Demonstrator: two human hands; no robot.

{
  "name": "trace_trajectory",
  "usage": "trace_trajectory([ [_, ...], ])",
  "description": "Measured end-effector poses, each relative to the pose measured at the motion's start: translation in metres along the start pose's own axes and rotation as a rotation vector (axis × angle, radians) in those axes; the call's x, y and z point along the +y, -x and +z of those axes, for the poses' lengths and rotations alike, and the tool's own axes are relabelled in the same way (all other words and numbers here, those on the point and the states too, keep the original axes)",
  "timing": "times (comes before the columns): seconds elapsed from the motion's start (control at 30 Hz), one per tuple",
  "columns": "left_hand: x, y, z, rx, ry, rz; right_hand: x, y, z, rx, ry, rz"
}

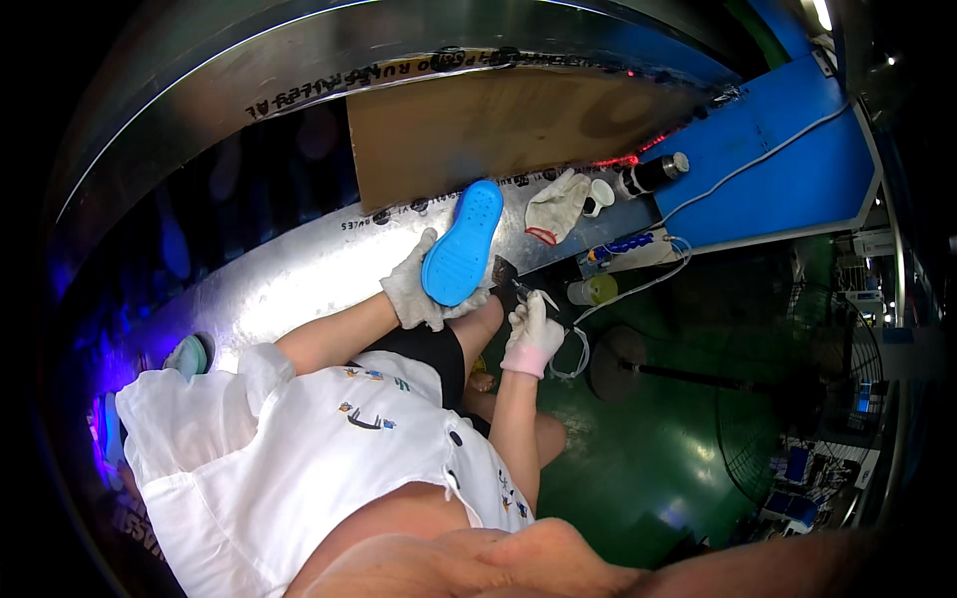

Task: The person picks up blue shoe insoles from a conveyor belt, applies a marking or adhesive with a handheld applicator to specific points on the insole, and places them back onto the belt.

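My left hand, in a whitish work glove, grips a bright blue shoe sole by its lower end. The sole is held tilted above the edge of the metal bench, its dotted face turned up. To the right of it, my right hand wears a white glove with a pink cuff. Its fingers are closed on a dark-headed brush; the brush head is beside the sole's lower end, and I cannot tell whether they touch. Part of the brush handle is hidden by the fingers.
Along the bench lie a loose white glove, a white cup and a dark thermos. Brown cardboard stands behind. Beside my right hand are a yellow-green container and a pale hose. A pedestal fan stands right.
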State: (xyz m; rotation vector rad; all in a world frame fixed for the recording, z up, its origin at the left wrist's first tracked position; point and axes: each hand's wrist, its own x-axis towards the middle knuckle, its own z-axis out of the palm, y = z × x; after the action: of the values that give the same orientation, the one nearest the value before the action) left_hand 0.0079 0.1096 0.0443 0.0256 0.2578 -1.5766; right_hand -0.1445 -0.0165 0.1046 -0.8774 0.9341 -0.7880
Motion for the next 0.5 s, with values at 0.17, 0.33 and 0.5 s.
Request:
trace_trajectory([
  [0.17, -0.028, -0.005, 0.019, 0.003, -0.103, 0.087, -0.003, -0.035, 0.043, -0.088, 0.494, -0.617],
  [0.33, -0.039, 0.001, 0.072, 0.064, -0.272, 0.528, -0.042, 0.037, 0.064, -0.371, 1.049, -0.995],
  [0.5, -0.048, 0.007, 0.081, -0.062, -0.274, 0.469, -0.063, 0.043, 0.065, -0.258, 0.644, -0.682],
])
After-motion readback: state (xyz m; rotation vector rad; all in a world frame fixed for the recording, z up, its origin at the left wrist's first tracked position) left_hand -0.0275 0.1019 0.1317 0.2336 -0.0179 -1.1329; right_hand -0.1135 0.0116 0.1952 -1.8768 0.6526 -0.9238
